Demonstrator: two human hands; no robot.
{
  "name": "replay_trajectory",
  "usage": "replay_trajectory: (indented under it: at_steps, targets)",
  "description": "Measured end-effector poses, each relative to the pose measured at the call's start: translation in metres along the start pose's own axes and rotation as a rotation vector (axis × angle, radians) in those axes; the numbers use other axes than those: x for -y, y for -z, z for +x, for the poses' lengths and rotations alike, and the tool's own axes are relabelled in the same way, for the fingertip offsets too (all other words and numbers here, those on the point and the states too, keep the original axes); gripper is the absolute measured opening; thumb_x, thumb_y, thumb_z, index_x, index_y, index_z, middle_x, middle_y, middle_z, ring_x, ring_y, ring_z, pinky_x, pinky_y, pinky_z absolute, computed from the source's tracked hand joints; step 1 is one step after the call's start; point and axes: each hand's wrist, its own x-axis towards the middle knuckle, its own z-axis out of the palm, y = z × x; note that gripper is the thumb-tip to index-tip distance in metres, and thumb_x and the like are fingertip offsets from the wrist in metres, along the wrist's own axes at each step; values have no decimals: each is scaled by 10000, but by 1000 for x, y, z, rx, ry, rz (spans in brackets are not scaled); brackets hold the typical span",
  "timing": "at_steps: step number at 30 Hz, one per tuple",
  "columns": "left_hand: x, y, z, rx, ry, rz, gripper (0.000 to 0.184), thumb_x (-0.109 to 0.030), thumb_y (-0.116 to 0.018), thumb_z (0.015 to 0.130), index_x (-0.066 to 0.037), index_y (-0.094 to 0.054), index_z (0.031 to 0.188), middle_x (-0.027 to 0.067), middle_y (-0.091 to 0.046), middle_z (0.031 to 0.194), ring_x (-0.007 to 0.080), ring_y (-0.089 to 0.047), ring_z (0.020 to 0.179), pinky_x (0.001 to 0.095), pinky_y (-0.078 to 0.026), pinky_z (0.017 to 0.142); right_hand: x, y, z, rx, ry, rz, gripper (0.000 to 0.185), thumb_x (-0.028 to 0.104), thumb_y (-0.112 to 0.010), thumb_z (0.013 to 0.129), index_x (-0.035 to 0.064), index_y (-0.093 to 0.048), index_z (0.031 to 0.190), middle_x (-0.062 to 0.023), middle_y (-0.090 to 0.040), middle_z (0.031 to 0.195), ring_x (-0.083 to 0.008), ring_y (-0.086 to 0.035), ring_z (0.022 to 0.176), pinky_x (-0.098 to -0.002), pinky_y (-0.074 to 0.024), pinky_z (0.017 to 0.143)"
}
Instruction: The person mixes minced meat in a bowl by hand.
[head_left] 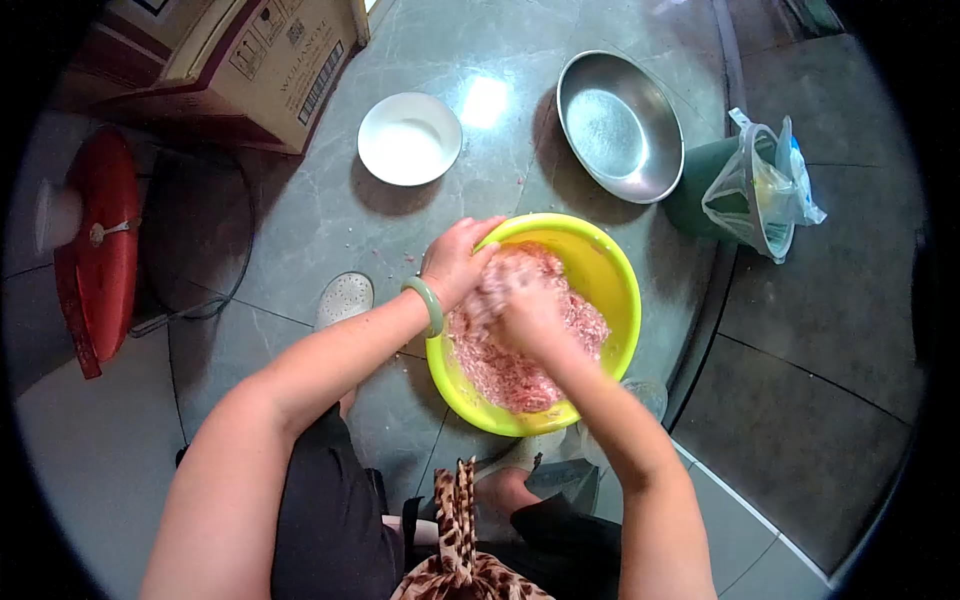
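Note:
A yellow-green bowl (622, 300) stands on the floor in front of me, holding a mass of pink minced meat (540, 385). My left hand (465, 258), with a pale green bangle at the wrist, is closed on the bowl's upper left rim, thumb toward the inside. Inside the bowl, my right hand (525, 308) is pressed into the minced meat. Motion blurs its fingers and bits of meat cover them, so I cannot tell whether they are closed.
Beyond the bowl are a white bowl (410, 140) and a metal basin (620, 128). At the right stands a green bin (705, 190) with a plastic liner. A cardboard box (270, 75) and a red stool-like object (105, 240) are at the left. Meat crumbs dot the floor.

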Motion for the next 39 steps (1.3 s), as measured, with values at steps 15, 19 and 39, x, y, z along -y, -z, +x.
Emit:
replay_trajectory:
  at_steps: [15, 19, 39]
  targets:
    - [-2, 1, 3, -1, 12, 25, 400, -150, -604, 840, -98, -592, 1236, 154, -588, 937, 310, -588, 865, 381, -460, 782, 23, -16, -19, 456, 88, -84, 358, 205, -621, 758, 156, -627, 1112, -169, -538, 1196, -337, -501, 1108, -473, -387, 976]
    - [-5, 2, 0, 7, 19, -4, 410, -145, -603, 839, -101, -585, 1246, 152, -582, 931, 316, -586, 857, 381, -460, 776, -42, 20, -34, 20, -133, -41, 453, 275, -650, 753, 264, -609, 1204, -136, -492, 1317, -358, -459, 1211, -467, -357, 1045]
    - [-4, -1, -2, -31, 8, -51, 404, -149, -606, 846, -107, -584, 1246, 154, -591, 978, 320, -589, 898, 378, -466, 796, 29, 7, -92, 371, -164, -114, 561, 293, -572, 852, 263, -423, 1391, -183, -304, 1484, -489, -286, 1335, -619, -284, 1046]
